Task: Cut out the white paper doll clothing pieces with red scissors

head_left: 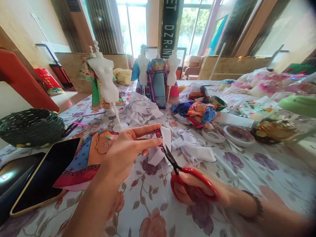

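Observation:
My left hand (129,148) pinches a small white cloth piece (161,146) with a red patterned edge and holds it above the flowered tablecloth (148,204). The index and middle fingers stretch out to the right. My right hand (195,189) grips red-handled scissors (185,179) through the loops. Their dark blades are parted and point up-left at the lower edge of the cloth piece. A printed orange and blue garment panel (86,159) lies flat just left of my left hand.
A phone (43,177) and a tablet (12,172) lie at the left by a dark woven basket (31,126). White doll mannequins (106,79), some dressed (158,80), stand at the back. White scraps (140,112), bright fabrics (199,113), tape rolls (238,135) and bags fill the right.

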A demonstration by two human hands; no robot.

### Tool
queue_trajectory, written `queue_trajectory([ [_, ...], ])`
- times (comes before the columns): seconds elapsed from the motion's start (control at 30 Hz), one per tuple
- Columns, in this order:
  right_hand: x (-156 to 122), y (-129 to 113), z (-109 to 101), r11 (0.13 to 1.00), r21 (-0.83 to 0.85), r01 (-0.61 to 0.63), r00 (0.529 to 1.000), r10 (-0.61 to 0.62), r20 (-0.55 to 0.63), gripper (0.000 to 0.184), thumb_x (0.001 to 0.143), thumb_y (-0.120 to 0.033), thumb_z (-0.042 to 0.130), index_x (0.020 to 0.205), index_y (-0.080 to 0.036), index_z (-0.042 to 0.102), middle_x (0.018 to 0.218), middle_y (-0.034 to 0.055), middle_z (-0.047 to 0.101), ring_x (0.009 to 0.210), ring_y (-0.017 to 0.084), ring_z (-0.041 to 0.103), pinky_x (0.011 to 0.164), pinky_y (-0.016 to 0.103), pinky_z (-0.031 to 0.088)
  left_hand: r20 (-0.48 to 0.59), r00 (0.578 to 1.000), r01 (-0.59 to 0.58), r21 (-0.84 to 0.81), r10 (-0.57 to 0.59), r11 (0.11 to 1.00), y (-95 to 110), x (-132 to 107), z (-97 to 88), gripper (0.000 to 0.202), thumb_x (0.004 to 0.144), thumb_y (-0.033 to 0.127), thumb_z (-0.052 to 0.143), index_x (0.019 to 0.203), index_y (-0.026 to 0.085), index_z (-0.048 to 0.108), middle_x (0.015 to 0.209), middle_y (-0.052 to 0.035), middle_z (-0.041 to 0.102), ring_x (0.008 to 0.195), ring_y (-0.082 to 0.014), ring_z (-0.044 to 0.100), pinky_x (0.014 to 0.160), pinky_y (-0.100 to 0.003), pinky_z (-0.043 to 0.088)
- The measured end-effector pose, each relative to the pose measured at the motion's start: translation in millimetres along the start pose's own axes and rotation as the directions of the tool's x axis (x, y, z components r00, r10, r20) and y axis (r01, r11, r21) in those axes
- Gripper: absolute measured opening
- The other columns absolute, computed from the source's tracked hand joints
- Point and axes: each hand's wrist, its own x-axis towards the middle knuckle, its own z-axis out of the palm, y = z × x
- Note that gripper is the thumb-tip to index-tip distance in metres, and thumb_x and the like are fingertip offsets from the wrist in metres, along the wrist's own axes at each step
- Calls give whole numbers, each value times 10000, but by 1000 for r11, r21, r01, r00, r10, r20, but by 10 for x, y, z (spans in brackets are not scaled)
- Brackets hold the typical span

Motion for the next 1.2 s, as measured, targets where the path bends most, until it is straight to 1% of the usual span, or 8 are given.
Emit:
queue_trajectory([
  [0.17,-3,-40,16,1000,5,-18,1000,18,0,495,903,-618,466,641,-199,478,543,-24,467,521,121,405,519,271,291,1,999,-34,-45,34,998,-35,0,13,369,587,207,853,946,265,794,652,-4,668,518,-36,425,417,-125,283],
  [0.33,-2,10,5,1000,20,0,1000,0,2,501,914,-609,455,642,-191,500,571,-16,481,542,124,419,546,275,303,35,999,-35,-49,36,998,-42,-3,20,346,602,225,851,940,275,795,693,-8,673,524,-36,412,425,-129,291],
  [0.5,10,51,0,997,76,28,1000,-28,4,463,897,-601,500,677,-194,495,619,-22,470,552,125,416,542,274,285,45,998,-33,-24,34,999,-37,-26,36,332,623,234,843,948,282,794,617,13,615,514,-34,373,432,-125,289],
  [0.57,8,28,13,997,76,24,1000,-23,-17,466,885,-614,509,677,-197,489,621,-22,471,551,128,410,545,277,287,42,999,-30,-32,31,999,-32,-37,40,330,622,221,840,944,280,796,612,11,616,517,-37,381,430,-128,290],
  [0.8,-9,-86,69,997,-81,12,996,-19,-84,527,860,-682,468,620,-213,466,606,-12,475,578,153,412,580,299,313,48,998,-24,-62,27,998,-30,-29,38,333,622,187,825,942,271,795,626,1,667,521,-42,437,424,-128,299],
  [1.0,-8,-30,60,990,-142,-23,990,3,-140,532,861,-688,454,630,-210,484,596,-16,483,547,144,376,553,304,266,22,1000,-18,-46,19,999,-9,-40,58,319,643,163,804,944,269,793,641,8,693,556,-49,497,443,-121,333],
  [1.1,-22,-73,82,987,-155,-34,989,11,-148,534,855,-684,475,614,-207,474,588,-18,461,553,142,386,551,299,265,32,999,-6,-60,8,998,1,-57,58,305,658,156,797,939,276,792,676,5,720,588,-55,557,461,-117,351],
  [1.2,-29,-150,116,984,-169,-55,985,26,-171,573,804,-730,503,566,-212,447,553,-16,433,534,141,381,536,296,268,30,1000,-2,-66,4,998,2,-60,57,318,653,145,795,946,270,791,673,3,720,574,-60,565,461,-128,356],
])
